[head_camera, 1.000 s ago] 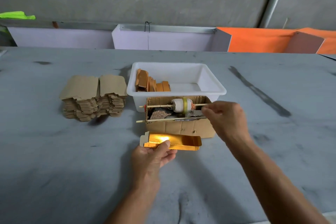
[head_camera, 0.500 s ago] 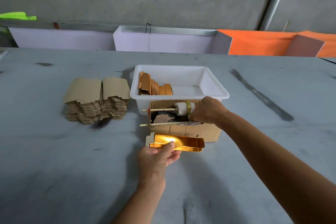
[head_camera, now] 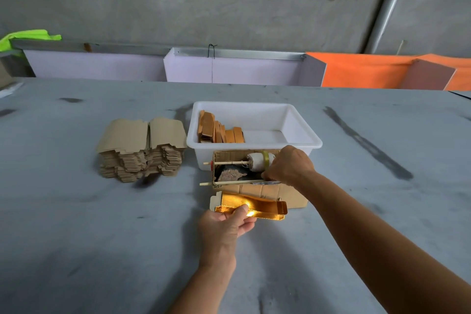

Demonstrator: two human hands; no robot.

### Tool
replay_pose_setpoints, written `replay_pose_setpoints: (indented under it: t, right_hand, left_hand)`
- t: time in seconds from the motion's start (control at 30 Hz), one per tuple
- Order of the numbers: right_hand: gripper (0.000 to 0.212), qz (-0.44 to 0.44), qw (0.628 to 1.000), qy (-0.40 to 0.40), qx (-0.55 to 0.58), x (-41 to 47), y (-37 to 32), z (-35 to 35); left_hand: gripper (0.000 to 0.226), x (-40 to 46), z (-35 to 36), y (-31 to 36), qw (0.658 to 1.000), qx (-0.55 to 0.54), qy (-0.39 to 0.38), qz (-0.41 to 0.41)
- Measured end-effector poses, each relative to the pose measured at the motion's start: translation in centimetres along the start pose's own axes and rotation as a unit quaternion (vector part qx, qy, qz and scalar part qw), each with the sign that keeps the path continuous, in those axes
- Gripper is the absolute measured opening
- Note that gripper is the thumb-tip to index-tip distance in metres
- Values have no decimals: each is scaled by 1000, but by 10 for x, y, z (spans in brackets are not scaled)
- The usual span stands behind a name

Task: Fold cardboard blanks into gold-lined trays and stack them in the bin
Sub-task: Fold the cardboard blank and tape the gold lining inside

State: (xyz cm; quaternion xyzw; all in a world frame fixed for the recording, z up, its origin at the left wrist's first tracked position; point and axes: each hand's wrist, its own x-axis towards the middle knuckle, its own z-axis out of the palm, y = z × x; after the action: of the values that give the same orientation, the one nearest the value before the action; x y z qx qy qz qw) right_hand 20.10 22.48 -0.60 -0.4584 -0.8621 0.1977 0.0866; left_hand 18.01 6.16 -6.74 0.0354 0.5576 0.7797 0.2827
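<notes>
**Head view: tray half-formed, right hand at tape box**

Left hand (head_camera: pixel 227 224) pinches the gold-lined blank (head_camera: pixel 251 205), thumb on top, low centre of frame, just in front of the cardboard box (head_camera: pixel 265 191). Right hand (head_camera: pixel 289 167) reaches into that box beside the tape roll (head_camera: pixel 260 160), fingers curled; whether they grip anything can't be made out. White bin (head_camera: pixel 303 132) behind holds folded trays (head_camera: pixel 220 131); flat blanks (head_camera: pixel 141 148) stacked centre left. Likely step: fetching tape. Next probably needs tape brought to the blank's flap.

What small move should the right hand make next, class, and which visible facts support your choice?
Probably draw tape off the white tape roll towards the gold-lined cardboard blank. The right hand reaches into the brown cardboard dispenser box beside the roll, while the left hand pinches the blank, half-folded, just in front.
</notes>
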Motion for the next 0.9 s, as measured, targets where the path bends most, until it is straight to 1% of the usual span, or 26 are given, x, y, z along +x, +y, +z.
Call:
replay_pose_setpoints:
  t: [0.13,0.33,0.5,0.67,0.83,0.9]
  right_hand:
    - [35,11,1000,-11,27,0,-1,0]
    - [33,41,993,-36,102,0,-1,-6]
    - [28,46,993,-42,96,-2,-4,-15]
    - [15,37,995,-46,79,-3,-7,-19]
    - [12,45,995,-35,87,-5,-9,-23]
    - [18,49,995,-32,85,-7,-11,-26]
  left_hand:
    - [5,-1,0,0,1000,13,0,3]
    - [7,-2,2,1,1000,21,1,7]
    - [4,-1,6,-1,1000,24,-7,15]
    - [4,1,11,-3,999,23,-11,25]
    - [7,5,14,-4,999,20,-9,30]
    - [7,6,14,-5,999,18,-10,32]
